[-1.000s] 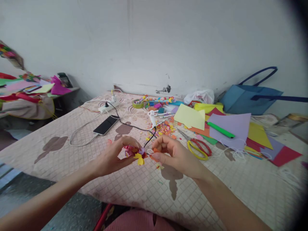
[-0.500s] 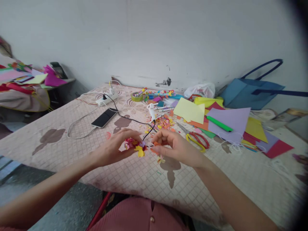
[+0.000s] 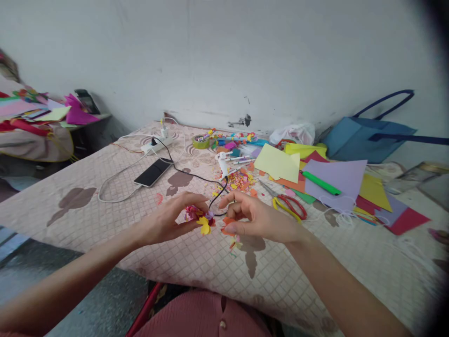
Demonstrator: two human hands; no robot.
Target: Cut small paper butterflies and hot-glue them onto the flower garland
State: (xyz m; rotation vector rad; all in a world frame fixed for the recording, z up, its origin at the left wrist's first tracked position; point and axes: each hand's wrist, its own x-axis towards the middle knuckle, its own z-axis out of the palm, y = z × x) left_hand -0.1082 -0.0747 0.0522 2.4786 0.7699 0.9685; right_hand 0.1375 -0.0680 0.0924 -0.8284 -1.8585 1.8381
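Note:
My left hand (image 3: pixel 168 221) pinches a small cluster of paper flowers (image 3: pixel 199 218), pink, purple and yellow, just above the patterned bed cover (image 3: pixel 105 206). My right hand (image 3: pixel 252 216) is closed close beside it, thumb and fingers holding an orange paper piece (image 3: pixel 228 223). A small yellow paper flower (image 3: pixel 235 243) lies on the cover right under my right hand. A black cable (image 3: pixel 196 180) loops up to the spot between my hands.
Yellow-and-red scissors (image 3: pixel 289 207) lie right of my right hand. Behind are paper scraps (image 3: pixel 238 180), a white glue gun (image 3: pixel 222 164), a phone (image 3: pixel 153 172), a power strip (image 3: pixel 157 144), coloured sheets (image 3: pixel 336 180), a green marker (image 3: pixel 321 183), a tape roll (image 3: pixel 200 141) and a blue bag (image 3: pixel 365 138).
My right hand has dropped slightly and drawn a little away from the flower cluster. The view has shifted a bit lower and left. My left hand keeps its pinch.

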